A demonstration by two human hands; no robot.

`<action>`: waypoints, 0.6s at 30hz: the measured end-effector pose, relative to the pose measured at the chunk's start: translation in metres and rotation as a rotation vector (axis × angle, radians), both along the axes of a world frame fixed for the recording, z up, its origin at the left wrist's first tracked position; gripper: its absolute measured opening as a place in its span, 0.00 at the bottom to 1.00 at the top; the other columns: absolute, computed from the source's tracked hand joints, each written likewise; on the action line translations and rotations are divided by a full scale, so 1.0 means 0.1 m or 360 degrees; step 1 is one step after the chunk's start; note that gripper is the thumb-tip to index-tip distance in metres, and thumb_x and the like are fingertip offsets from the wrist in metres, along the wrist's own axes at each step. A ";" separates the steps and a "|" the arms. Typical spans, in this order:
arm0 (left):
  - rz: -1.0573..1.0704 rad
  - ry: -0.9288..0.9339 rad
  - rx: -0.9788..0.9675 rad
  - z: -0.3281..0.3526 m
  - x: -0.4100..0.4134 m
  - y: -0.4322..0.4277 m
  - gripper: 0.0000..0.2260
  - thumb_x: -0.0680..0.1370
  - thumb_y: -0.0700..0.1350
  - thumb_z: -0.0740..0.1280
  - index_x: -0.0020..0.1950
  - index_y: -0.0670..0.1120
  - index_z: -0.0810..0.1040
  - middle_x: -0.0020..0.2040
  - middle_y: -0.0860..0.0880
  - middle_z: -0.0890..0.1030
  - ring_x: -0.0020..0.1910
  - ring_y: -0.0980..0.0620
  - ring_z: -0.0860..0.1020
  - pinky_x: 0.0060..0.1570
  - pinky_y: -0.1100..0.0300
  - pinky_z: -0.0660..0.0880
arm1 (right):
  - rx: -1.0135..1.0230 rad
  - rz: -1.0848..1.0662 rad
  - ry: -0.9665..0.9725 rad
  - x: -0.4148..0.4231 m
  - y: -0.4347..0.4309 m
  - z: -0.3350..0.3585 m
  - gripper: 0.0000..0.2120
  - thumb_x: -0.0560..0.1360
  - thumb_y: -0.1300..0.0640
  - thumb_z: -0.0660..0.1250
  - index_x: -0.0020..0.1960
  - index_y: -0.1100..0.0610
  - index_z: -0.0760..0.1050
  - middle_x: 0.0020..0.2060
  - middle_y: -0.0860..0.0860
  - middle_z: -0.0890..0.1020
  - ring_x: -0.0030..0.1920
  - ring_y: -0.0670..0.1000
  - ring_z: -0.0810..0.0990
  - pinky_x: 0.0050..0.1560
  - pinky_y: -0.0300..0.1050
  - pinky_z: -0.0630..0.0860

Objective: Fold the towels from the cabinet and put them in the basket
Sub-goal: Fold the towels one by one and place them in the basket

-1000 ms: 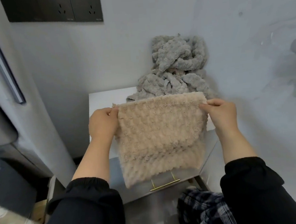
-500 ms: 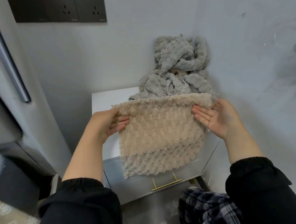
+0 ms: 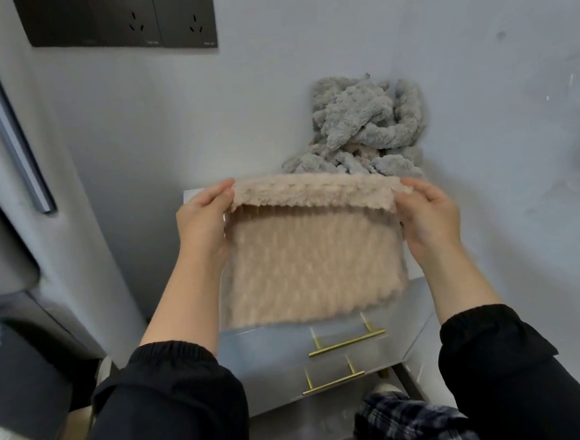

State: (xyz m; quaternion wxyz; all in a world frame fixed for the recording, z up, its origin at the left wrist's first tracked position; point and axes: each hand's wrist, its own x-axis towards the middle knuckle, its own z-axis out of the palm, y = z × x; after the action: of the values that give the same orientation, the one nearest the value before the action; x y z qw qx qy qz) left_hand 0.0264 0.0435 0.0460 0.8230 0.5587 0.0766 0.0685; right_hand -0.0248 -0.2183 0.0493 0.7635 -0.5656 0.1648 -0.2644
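White brass-handled cabinet (image 3: 274, 355): left hand (image 3: 201, 226) and right hand (image 3: 429, 217) each pinch the top edge of a fluffy beige towel (image 3: 316, 266), apparently mid-fold; crumpled grey towel heap (image 3: 364, 128) unfolded behind; basket unseen.

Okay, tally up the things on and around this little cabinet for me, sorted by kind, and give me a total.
Beige towel, pinched by left hand and right hand: 1
Grey towel heap, number of towels in it unclear: 1
Brass drawer handles: 2
Total: 4
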 end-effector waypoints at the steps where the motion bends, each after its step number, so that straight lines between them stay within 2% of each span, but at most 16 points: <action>1: 0.0013 -0.0087 0.0013 0.02 0.04 -0.01 0.08 0.77 0.35 0.67 0.48 0.47 0.82 0.44 0.50 0.81 0.40 0.58 0.77 0.44 0.65 0.73 | -0.0112 -0.0047 -0.0055 0.02 0.02 0.04 0.10 0.73 0.71 0.66 0.49 0.58 0.79 0.31 0.45 0.83 0.34 0.43 0.81 0.37 0.36 0.78; 4: 0.0051 -0.0165 0.0261 0.00 0.09 0.01 0.09 0.77 0.35 0.66 0.51 0.47 0.82 0.41 0.53 0.79 0.36 0.61 0.75 0.39 0.72 0.72 | -0.0224 0.0014 -0.0059 0.05 0.03 0.01 0.11 0.74 0.69 0.66 0.54 0.59 0.79 0.31 0.44 0.82 0.33 0.41 0.80 0.36 0.33 0.76; 6: 0.0010 -0.0084 0.0483 -0.11 0.06 0.03 0.10 0.77 0.35 0.64 0.50 0.48 0.82 0.43 0.51 0.80 0.40 0.58 0.75 0.45 0.68 0.73 | -0.0199 0.0070 0.0120 0.06 0.01 -0.12 0.11 0.75 0.69 0.65 0.55 0.60 0.79 0.38 0.49 0.82 0.35 0.43 0.80 0.36 0.34 0.76; 8: -0.0088 0.0076 0.0566 -0.21 0.00 0.03 0.12 0.77 0.35 0.63 0.47 0.49 0.82 0.47 0.50 0.80 0.47 0.54 0.76 0.52 0.61 0.74 | -0.0080 0.0046 0.0310 0.05 -0.03 -0.24 0.09 0.75 0.69 0.65 0.53 0.61 0.80 0.45 0.55 0.82 0.40 0.48 0.81 0.42 0.40 0.80; 10: -0.0147 0.0193 0.0551 -0.28 -0.04 0.05 0.13 0.78 0.34 0.62 0.46 0.49 0.82 0.52 0.48 0.81 0.51 0.50 0.78 0.56 0.56 0.76 | 0.0105 0.0062 0.0362 0.02 -0.06 -0.30 0.09 0.75 0.71 0.63 0.47 0.60 0.79 0.47 0.58 0.81 0.44 0.51 0.81 0.48 0.47 0.80; 12: -0.0150 0.0233 0.0508 -0.31 -0.08 0.06 0.12 0.78 0.33 0.61 0.47 0.47 0.82 0.52 0.46 0.80 0.48 0.49 0.78 0.50 0.57 0.79 | 0.0241 0.0076 0.0381 -0.02 -0.06 -0.31 0.11 0.76 0.72 0.61 0.44 0.59 0.76 0.46 0.58 0.80 0.44 0.52 0.80 0.41 0.44 0.79; 14: -0.0116 0.0278 0.0469 -0.33 -0.12 0.07 0.12 0.78 0.33 0.61 0.49 0.45 0.81 0.48 0.45 0.78 0.42 0.51 0.78 0.42 0.61 0.81 | 0.0275 0.0058 0.0434 -0.07 -0.06 -0.33 0.11 0.76 0.72 0.61 0.43 0.59 0.75 0.42 0.57 0.79 0.41 0.51 0.79 0.33 0.40 0.77; 16: -0.0094 0.0310 0.0438 -0.35 -0.16 0.08 0.12 0.78 0.32 0.60 0.52 0.44 0.81 0.43 0.46 0.76 0.39 0.52 0.76 0.40 0.63 0.81 | 0.0270 0.0060 0.0489 -0.13 -0.05 -0.34 0.10 0.76 0.72 0.60 0.43 0.60 0.75 0.39 0.56 0.77 0.37 0.51 0.77 0.28 0.38 0.77; 18: -0.0083 0.0316 0.0460 -0.40 -0.18 0.09 0.12 0.78 0.31 0.60 0.52 0.43 0.81 0.41 0.46 0.75 0.37 0.52 0.76 0.40 0.63 0.81 | 0.0143 0.0083 0.0553 -0.20 -0.05 -0.34 0.08 0.76 0.72 0.61 0.45 0.62 0.76 0.37 0.57 0.76 0.34 0.51 0.76 0.27 0.38 0.78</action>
State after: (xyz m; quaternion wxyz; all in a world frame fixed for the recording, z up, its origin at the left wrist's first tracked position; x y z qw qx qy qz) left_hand 0.0084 0.0529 0.0057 0.7240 0.6770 0.1323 0.0021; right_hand -0.0445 -0.2233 0.0154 0.7546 -0.5723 0.2912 -0.1353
